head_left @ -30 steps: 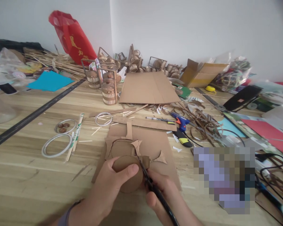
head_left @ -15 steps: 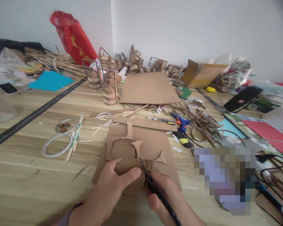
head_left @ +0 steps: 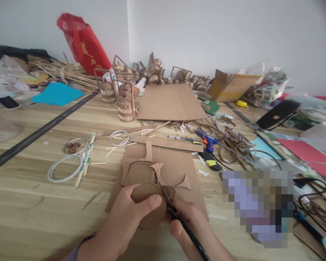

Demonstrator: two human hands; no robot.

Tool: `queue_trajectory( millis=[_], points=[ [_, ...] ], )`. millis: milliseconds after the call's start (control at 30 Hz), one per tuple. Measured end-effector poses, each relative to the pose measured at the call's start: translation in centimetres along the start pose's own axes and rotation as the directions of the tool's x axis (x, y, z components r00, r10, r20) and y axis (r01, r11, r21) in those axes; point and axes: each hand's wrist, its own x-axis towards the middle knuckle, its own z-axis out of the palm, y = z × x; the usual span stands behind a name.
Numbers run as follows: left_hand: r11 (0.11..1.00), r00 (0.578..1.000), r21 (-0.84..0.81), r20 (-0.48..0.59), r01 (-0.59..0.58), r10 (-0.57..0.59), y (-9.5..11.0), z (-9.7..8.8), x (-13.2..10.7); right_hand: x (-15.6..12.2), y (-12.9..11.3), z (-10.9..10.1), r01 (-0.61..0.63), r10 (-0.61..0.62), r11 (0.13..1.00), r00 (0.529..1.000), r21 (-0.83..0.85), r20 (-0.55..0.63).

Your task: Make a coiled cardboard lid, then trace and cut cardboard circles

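My left hand (head_left: 130, 214) grips a brown cardboard disc (head_left: 148, 214), its thumb lying across the top face. My right hand (head_left: 188, 221) is closed around dark scissors (head_left: 179, 217), seen nearly edge-on. Their pointed blades lie along the disc's right edge, where a small cardboard offcut (head_left: 170, 191) sticks out. Beneath the hands is a flat cardboard sheet (head_left: 197, 203), with curved scraps (head_left: 185, 182) on it just beyond the disc. The undersides of the disc and the fingers behind it are hidden.
Behind the sheet are a blue glue gun (head_left: 210, 141), a yellow-black cutter (head_left: 210, 160) and brown strips (head_left: 233, 139). Tape rings (head_left: 65, 168) and wrapped sticks (head_left: 86, 159) lie left. Small lidded baskets (head_left: 125, 108) and a larger cardboard panel (head_left: 172, 103) stand farther back.
The scissors' blades have shifted slightly left along the disc's edge, and the offcut beside them shows more. Both hands keep nearly the same place and hold.
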Motion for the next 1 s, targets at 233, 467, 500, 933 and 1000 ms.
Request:
queue_trajectory(
  millis=[233,467,500,933,1000],
  points=[
    [0.999,0.996,-0.018,0.070,-0.045,0.046,0.5,-0.3,-0.2,-0.1,0.0,-0.1,-0.009,0.009,1.000,1.000,-0.006,0.010],
    [0.998,0.992,0.008,0.116,-0.059,0.058,0.5,-0.6,0.1,-0.1,0.2,0.0,-0.009,0.009,1.000,1.000,-0.015,0.008],
    [0.998,0.991,0.006,0.121,-0.057,0.056,0.6,-0.6,0.1,-0.1,0.1,0.0,-0.003,0.004,1.000,1.000,-0.018,0.010],
    [0.996,0.996,0.084,0.087,-0.013,0.006,1.0,-1.0,0.4,-0.1,0.0,-0.4,-0.011,0.011,1.000,0.999,-0.002,0.046],
    [0.994,0.996,0.102,0.089,-0.030,0.021,1.1,-1.1,0.5,-0.1,-0.2,-0.4,-0.019,0.019,1.000,0.999,0.008,0.046]
  ],
)
